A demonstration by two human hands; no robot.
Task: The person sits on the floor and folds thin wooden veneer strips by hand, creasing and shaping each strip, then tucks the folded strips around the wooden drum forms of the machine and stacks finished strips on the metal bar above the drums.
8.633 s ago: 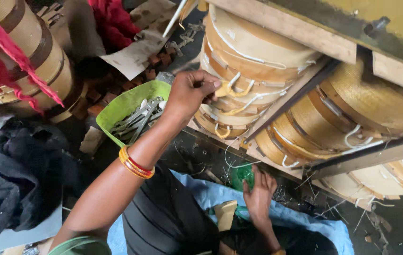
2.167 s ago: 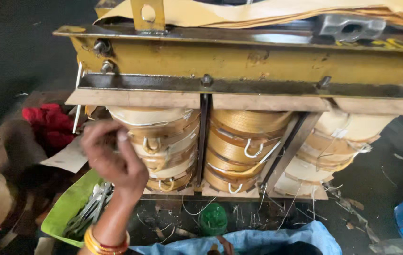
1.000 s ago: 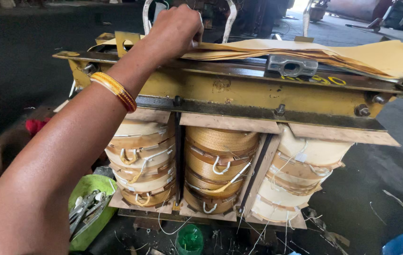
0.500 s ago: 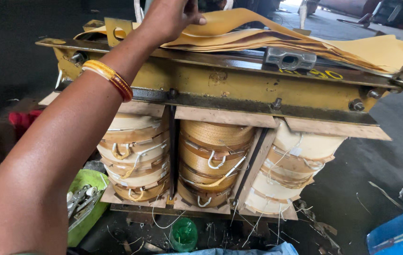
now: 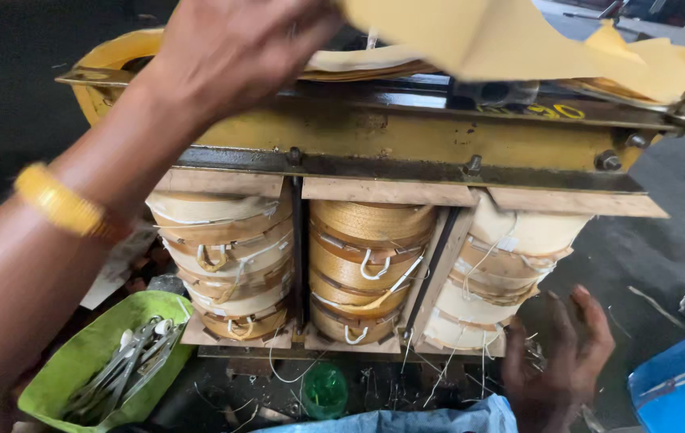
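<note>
My left hand (image 5: 238,48) reaches up over the top of a yellow steel-framed transformer (image 5: 407,136) and grips the edge of a yellow paper sheet (image 5: 487,40), which is lifted off the top. A yellow bangle (image 5: 58,204) is on that wrist. Below the frame stand three wound coils: left coil (image 5: 222,256), middle coil (image 5: 366,265) and right coil (image 5: 503,265), with white wire loops. My right hand (image 5: 559,361) is low, beside the base of the right coil, fingers spread and holding nothing.
A green tray (image 5: 78,353) with several metal tools (image 5: 126,369) sits at the lower left. A small green round object (image 5: 324,390) lies under the coils among wire scraps. Blue cloth (image 5: 407,421) is at the bottom, a blue container (image 5: 679,385) at the lower right.
My left hand went from the tray up to the top of the transformer and has pulled the yellow paper up toward me. My right hand has come into view beside the right coil.
</note>
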